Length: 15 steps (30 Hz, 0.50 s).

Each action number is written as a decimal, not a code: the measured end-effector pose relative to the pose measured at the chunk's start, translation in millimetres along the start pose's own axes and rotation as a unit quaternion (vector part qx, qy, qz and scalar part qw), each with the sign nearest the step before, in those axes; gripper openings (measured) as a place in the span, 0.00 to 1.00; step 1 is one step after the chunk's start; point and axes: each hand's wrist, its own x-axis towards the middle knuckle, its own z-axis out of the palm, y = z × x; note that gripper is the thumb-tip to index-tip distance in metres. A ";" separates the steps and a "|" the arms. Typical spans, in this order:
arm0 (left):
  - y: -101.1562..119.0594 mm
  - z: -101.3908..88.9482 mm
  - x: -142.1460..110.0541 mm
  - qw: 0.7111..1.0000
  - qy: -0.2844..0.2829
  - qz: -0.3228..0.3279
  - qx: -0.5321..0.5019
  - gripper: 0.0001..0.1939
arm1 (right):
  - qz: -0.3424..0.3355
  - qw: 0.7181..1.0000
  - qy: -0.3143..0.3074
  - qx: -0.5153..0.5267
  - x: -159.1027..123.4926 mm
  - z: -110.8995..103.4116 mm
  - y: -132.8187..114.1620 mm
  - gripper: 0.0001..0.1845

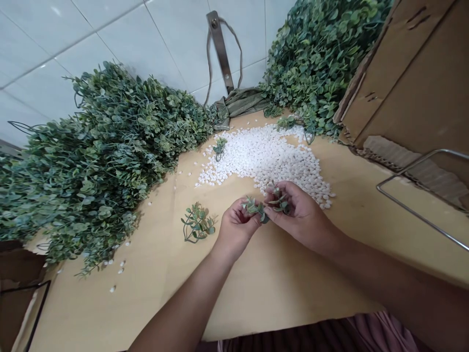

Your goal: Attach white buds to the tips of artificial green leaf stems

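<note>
Close together over the middle of the table, my left hand [240, 222] and my right hand [298, 212] both pinch pieces of artificial green foliage [262, 210]. Small leaves stick out between the fingers of each hand; I cannot tell whether it is one sprig or two. Left of my left hand lies a loose leafy sprig [198, 225] with a looped stem. Just beyond my hands spreads a heap of small white pellets [264, 151]. Another small sprig [220, 145] rests on the heap's left side.
Large piles of green foliage stand at the left [110, 146] and back right [322, 63]. A cardboard box [410, 78] rises at the right, near a bent metal wire frame [414, 210]. A strap [222, 54] leans against the tiled wall [146, 54] above an olive cloth [244, 102].
</note>
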 end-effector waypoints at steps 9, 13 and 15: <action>3.4 -9.5 5.2 0.988 -0.004 -0.036 0.149 0.11 | -0.001 0.998 0.027 -0.055 -2.1 -24.5 -9.2 0.23; 4.2 -17.7 25.3 0.936 0.063 0.072 0.339 0.07 | -0.024 0.994 -0.036 -0.102 -4.7 -23.9 -8.5 0.21; 3.9 -17.6 36.4 0.886 0.070 0.125 0.441 0.09 | -0.025 0.989 -0.094 -0.113 -6.8 -22.0 -7.5 0.18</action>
